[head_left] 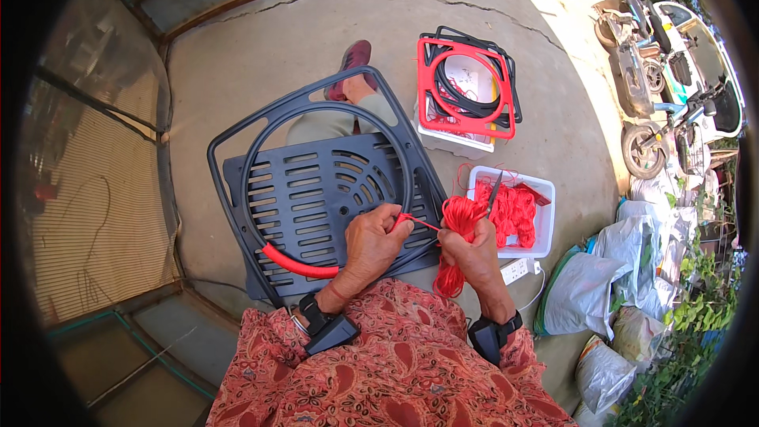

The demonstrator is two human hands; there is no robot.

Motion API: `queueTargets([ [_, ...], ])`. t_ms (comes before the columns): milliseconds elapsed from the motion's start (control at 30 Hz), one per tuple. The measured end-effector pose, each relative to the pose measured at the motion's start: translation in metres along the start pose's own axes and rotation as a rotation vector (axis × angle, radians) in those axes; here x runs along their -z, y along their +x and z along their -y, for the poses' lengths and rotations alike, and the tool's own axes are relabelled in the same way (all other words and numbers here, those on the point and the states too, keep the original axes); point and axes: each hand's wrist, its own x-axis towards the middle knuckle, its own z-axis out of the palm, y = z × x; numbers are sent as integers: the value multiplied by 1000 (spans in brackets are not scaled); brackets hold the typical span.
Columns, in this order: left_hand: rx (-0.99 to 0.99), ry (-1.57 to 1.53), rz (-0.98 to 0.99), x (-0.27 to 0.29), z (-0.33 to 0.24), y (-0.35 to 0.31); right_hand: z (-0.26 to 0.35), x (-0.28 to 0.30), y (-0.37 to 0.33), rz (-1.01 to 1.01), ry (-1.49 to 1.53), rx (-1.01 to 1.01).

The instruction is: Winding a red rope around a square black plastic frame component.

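Observation:
A black plastic frame with a large round ring point(244, 160) lies on a slotted dark grey board point(294, 190) across my lap. Red wrapping point(299, 263) covers a short stretch of the ring's near left side. My left hand point(370, 243) is closed at the ring's near right side, pinching red cord against it. A taut strand runs from there to my right hand point(472, 257), which is closed around a hanging bundle of red cord point(461, 216). A dark pointed blade point(496, 192) stands up beside the bundle; whether my right hand holds it cannot be told.
A white bin of red cord point(542, 245) stands to the right, beside a white power strip point(518, 270). Farther off, red and black frames point(504, 93) rest on a white box point(455, 142). Sacks point(581, 289) and parked vehicles point(648, 146) line the right side; a screened panel point(103, 213) stands left.

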Motion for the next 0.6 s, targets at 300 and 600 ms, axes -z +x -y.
queueTargets([
  [300, 25, 6, 4, -2, 3, 1, -4, 1, -1, -16, 41, -30],
  [600, -18, 1, 1, -3, 6, 3, -7, 0, -2, -5, 21, -45],
])
